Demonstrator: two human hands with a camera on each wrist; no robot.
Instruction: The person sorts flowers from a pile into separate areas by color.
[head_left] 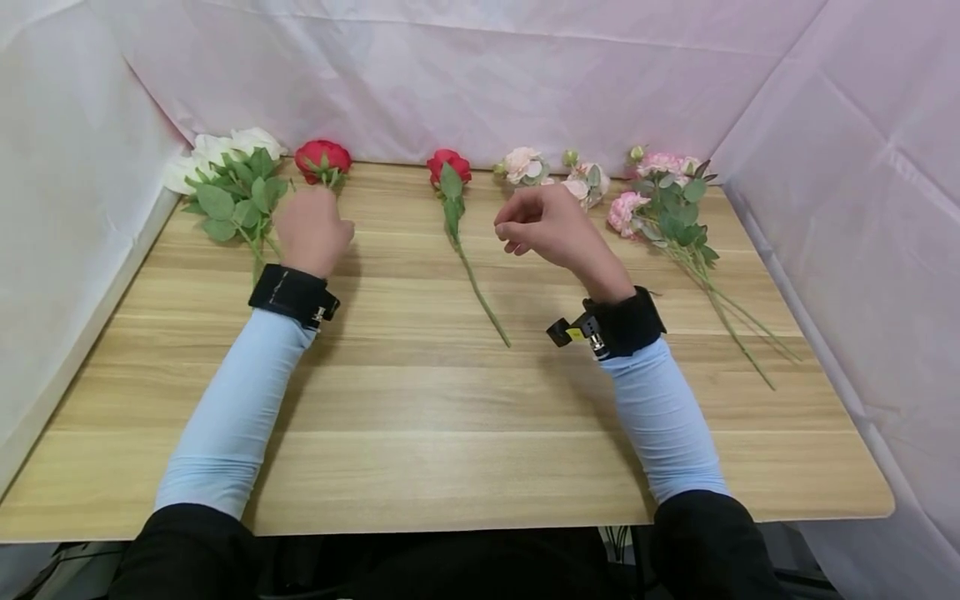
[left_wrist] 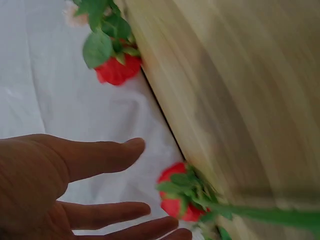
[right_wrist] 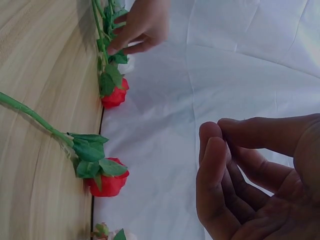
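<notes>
A: Where does the left hand sit?

B: Over the stem of the left red artificial rose with green leaves, whose bloom lies at the far edge of the light wooden table, left of the middle red rose on a long green stem. In the left wrist view the fingers are straight and spread, holding nothing; the bloom lies just beyond the fingertips, apart from them.

A: And the right hand?

B: It hangs above the table to the right of the middle rose, fingers loosely curled, empty. The pale pink flower sprigs lie just behind it.

A: What could go wrong?

B: I'd judge that a flat, wide hand coming down could press the leaves or nudge the left rose into the white roses with green foliage beside it. A grab at the bloom rather than the stem might also crush the petals.
</notes>
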